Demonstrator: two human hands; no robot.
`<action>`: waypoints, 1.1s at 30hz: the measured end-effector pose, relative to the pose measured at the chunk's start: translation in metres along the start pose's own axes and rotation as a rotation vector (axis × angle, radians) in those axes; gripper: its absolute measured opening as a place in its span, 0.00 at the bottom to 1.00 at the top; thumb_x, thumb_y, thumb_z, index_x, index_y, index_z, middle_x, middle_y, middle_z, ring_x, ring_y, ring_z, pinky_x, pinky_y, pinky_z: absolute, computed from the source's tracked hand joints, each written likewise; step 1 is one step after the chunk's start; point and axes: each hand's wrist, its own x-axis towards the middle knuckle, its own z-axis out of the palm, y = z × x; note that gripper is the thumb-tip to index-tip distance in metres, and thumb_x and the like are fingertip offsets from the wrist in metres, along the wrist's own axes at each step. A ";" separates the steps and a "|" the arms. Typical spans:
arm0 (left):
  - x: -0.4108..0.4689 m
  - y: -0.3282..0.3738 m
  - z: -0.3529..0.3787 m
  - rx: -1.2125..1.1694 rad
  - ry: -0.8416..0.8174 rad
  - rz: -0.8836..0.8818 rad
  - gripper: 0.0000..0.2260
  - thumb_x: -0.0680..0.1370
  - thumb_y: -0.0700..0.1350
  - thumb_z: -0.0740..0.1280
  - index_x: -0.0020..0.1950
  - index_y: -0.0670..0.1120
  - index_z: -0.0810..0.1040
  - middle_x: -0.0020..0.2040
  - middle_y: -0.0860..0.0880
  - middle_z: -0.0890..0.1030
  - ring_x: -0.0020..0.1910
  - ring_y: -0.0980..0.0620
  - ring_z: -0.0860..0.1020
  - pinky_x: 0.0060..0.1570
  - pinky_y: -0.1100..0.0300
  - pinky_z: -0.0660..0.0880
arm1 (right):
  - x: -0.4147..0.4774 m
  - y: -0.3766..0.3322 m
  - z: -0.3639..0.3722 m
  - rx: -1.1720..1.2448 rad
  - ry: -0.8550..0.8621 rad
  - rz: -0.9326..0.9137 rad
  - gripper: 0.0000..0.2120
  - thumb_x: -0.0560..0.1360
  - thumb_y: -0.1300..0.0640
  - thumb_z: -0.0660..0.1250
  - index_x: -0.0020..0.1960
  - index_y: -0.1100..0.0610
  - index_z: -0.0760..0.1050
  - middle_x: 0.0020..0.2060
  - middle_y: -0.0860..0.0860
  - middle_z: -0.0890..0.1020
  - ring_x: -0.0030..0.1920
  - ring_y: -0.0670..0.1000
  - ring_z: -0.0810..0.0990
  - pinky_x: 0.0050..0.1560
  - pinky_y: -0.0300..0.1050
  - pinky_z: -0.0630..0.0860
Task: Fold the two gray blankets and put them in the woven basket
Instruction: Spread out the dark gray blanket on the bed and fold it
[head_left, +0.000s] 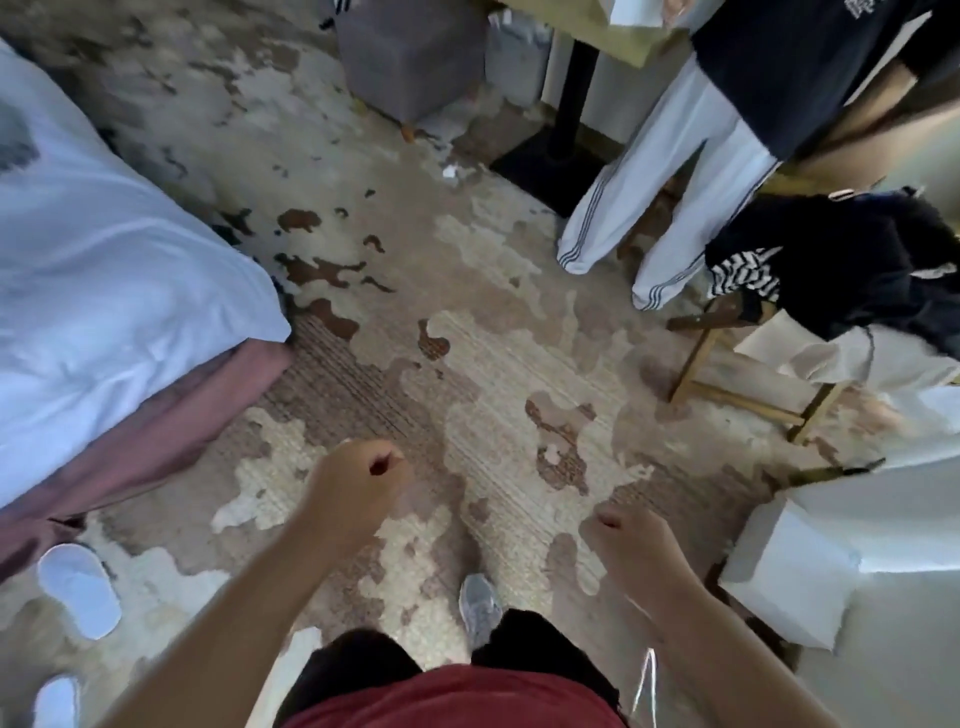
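Now, our left hand and right hand have fingers curled on nothing, no blanket in view, and we may trip on the slipper at lower left.

Bed cut by left edge; standing person cut by top edge; right hand fingertips curled out of sight.

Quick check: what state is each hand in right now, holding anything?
Left hand: closed, fingers curled into a fist, holding nothing.
Right hand: closed, fingers curled into a fist, holding nothing.
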 end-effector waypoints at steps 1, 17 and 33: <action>0.010 -0.007 -0.008 0.000 0.036 -0.036 0.21 0.75 0.43 0.63 0.22 0.52 0.63 0.19 0.54 0.65 0.21 0.58 0.64 0.23 0.68 0.61 | 0.024 -0.031 -0.002 -0.046 -0.032 -0.065 0.18 0.69 0.61 0.62 0.24 0.54 0.59 0.17 0.45 0.61 0.20 0.44 0.58 0.23 0.38 0.55; 0.290 -0.122 -0.135 -0.059 0.094 -0.401 0.16 0.75 0.43 0.62 0.27 0.48 0.66 0.24 0.51 0.67 0.25 0.55 0.65 0.30 0.58 0.60 | 0.302 -0.372 0.079 -0.088 -0.158 -0.367 0.18 0.70 0.64 0.62 0.26 0.54 0.59 0.20 0.45 0.62 0.21 0.43 0.58 0.23 0.37 0.56; 0.723 -0.087 -0.312 -0.061 0.180 -0.268 0.13 0.76 0.46 0.61 0.38 0.37 0.74 0.35 0.38 0.77 0.31 0.51 0.70 0.32 0.60 0.64 | 0.606 -0.568 0.095 -0.210 -0.092 -0.178 0.14 0.69 0.61 0.64 0.28 0.56 0.64 0.24 0.50 0.64 0.24 0.45 0.60 0.23 0.36 0.56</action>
